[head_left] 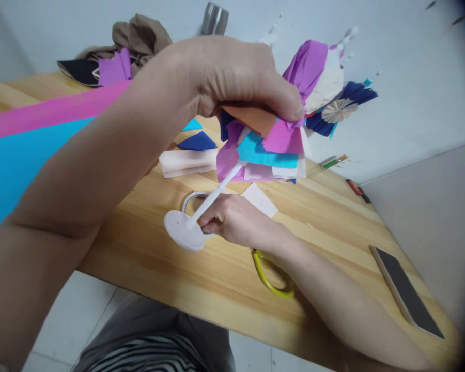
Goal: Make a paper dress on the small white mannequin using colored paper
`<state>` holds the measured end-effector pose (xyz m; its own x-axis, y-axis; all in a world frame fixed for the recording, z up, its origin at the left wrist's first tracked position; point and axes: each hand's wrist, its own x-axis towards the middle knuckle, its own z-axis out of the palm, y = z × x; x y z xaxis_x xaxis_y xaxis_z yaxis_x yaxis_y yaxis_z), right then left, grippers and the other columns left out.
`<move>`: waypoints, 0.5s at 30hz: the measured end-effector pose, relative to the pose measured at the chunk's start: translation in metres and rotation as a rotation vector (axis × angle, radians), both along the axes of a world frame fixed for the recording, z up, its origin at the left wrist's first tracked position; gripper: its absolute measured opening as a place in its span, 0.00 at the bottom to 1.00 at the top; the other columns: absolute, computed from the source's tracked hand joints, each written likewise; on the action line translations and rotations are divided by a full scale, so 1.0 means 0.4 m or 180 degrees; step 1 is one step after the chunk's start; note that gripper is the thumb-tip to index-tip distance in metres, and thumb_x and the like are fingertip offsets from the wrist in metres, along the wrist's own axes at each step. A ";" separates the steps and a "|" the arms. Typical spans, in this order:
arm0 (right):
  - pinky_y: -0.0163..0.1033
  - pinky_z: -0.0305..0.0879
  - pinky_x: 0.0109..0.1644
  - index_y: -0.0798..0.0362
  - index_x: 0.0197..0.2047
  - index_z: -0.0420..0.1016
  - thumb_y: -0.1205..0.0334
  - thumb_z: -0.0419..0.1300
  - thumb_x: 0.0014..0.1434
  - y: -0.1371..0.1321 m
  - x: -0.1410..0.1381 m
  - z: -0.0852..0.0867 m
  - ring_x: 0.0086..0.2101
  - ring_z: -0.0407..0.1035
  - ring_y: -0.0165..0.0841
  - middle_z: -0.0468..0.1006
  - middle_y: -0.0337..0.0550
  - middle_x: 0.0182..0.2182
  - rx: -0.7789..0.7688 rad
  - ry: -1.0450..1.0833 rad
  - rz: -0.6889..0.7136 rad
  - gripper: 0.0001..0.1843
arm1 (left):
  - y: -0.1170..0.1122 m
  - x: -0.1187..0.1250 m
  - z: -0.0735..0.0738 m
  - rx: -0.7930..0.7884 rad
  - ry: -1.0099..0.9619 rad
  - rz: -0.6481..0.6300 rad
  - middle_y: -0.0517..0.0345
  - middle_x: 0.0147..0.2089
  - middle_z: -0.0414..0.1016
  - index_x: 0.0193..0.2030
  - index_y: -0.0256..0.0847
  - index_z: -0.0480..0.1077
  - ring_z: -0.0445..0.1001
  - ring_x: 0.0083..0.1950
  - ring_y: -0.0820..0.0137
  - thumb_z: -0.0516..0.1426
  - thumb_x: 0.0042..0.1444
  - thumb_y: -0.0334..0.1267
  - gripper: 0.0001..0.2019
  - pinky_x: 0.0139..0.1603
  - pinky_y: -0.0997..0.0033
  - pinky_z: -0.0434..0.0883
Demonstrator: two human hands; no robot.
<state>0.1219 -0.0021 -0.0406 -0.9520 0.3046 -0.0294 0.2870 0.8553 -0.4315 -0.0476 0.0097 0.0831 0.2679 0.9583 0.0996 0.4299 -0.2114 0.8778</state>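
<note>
My left hand (pixel 251 77) is raised over the table, closed around a paper flower bouquet (pixel 269 150). Purple, pink, blue, orange and white paper pieces hang below the grip. A dark blue paper flower with a pale pleated centre (pixel 339 110) sticks out beyond it. From the bouquet a thin white stem (pixel 217 192) slants down to a round white disc (pixel 184 230). Behind that disc, my right hand (pixel 232 218) rests low at the table with its fingers curled on a white ring (pixel 189 199), which looks like a roll of tape. The disc partly hides it.
Yellow-handled scissors (pixel 273 281) lie under my right forearm. Blue and pink paper sheets (pixel 34 150) are at the left. Paper scraps (pixel 188 163) lie mid-table, a phone (pixel 406 292) at the right. A cap (pixel 81 72), brown cloth (pixel 141 36) and metal cup (pixel 214 19) stand along the wall.
</note>
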 end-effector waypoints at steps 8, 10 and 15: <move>0.39 0.55 0.32 0.52 0.27 0.71 0.72 0.54 0.60 0.021 0.009 0.025 0.30 0.66 0.33 0.77 0.44 0.30 0.0527 -0.0036 -0.0327 0.11 | 0.001 -0.012 0.005 0.0078 0.0132 0.0098 0.67 0.18 0.63 0.22 0.36 0.68 0.61 0.15 0.83 0.65 0.48 0.39 0.12 0.19 0.78 0.48; 0.38 0.56 0.31 0.51 0.27 0.71 0.71 0.56 0.59 0.026 0.038 0.046 0.26 0.65 0.31 0.75 0.40 0.26 0.0155 0.0177 -0.0617 0.10 | 0.004 -0.017 0.005 0.0116 0.0113 0.0044 0.66 0.18 0.64 0.22 0.37 0.69 0.61 0.15 0.82 0.65 0.46 0.42 0.13 0.19 0.78 0.48; 0.42 0.64 0.34 0.49 0.31 0.78 0.63 0.59 0.62 0.027 0.067 0.057 0.30 0.71 0.36 0.79 0.44 0.29 -0.0163 0.0516 -0.0805 0.10 | 0.006 -0.018 -0.001 0.0157 0.0057 -0.0032 0.66 0.18 0.63 0.22 0.37 0.69 0.59 0.16 0.82 0.65 0.45 0.41 0.12 0.19 0.77 0.46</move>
